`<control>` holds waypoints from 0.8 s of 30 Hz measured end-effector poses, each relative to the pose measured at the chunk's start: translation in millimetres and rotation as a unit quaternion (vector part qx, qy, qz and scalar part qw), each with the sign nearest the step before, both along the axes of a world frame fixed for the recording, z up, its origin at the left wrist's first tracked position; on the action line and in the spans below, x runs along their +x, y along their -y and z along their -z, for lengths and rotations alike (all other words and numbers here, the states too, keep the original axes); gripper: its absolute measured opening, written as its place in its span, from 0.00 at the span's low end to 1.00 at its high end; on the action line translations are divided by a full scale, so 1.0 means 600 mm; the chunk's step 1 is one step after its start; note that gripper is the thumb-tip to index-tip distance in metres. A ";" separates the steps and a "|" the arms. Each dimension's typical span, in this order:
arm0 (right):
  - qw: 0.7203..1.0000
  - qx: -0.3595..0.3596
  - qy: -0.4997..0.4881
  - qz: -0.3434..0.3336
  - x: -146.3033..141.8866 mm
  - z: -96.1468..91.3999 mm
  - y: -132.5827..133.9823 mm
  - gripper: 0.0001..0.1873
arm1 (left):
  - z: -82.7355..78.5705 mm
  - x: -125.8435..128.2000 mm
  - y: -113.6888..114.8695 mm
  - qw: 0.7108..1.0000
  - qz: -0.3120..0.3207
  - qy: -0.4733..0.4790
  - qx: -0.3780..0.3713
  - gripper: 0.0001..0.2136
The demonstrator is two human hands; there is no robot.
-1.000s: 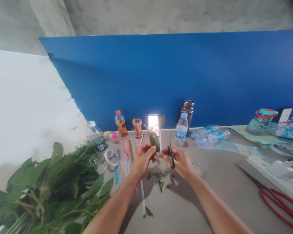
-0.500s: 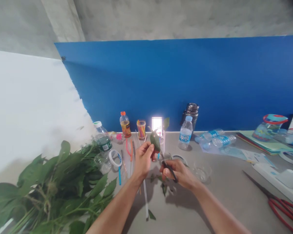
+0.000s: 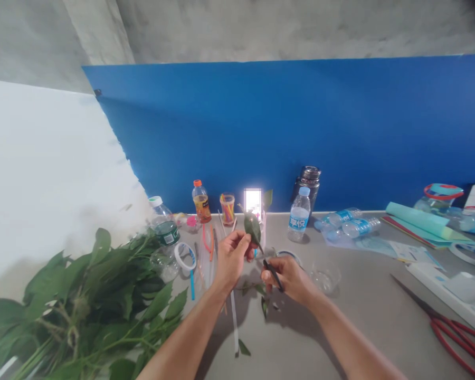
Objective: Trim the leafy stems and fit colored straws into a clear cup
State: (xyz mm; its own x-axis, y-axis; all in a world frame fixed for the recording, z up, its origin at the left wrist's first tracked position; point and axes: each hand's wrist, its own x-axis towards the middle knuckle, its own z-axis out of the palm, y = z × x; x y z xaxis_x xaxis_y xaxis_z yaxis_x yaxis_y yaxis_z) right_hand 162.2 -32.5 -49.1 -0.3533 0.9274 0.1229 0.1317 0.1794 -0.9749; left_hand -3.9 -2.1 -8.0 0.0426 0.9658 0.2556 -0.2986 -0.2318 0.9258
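My left hand (image 3: 231,258) pinches a small green leaf (image 3: 252,226) upright above the grey table (image 3: 340,327). My right hand (image 3: 288,277) is closed on small black-handled scissors (image 3: 272,272), their blades pointing up toward the lower edge of the leaf. Cut leaf scraps (image 3: 261,295) lie on the table just under both hands. A white strip (image 3: 233,322) runs along the table beneath my left wrist.
A pile of leafy branches (image 3: 83,306) fills the near left. A tape roll (image 3: 184,256), bottles (image 3: 300,216), a cup of coloured sticks (image 3: 227,208) and a dark flask (image 3: 309,182) stand along the blue wall. Red-handled shears (image 3: 455,330) lie at right, near papers (image 3: 415,224).
My right hand dropped lower and turned the scissors so the blades angle up toward the leaf. The left hand kept the leaf in nearly the same place.
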 end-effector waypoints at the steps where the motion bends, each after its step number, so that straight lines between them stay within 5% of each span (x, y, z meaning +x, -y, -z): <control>1: 1.000 0.003 0.000 0.001 -0.001 -0.001 0.000 0.29 | 0.000 0.000 0.000 1.000 -0.001 0.000 0.001 0.16; 24: 0.998 -0.038 -0.027 0.046 -0.014 0.005 -0.001 0.23 | -0.003 -0.001 0.001 1.000 -0.012 -0.010 -0.001 0.14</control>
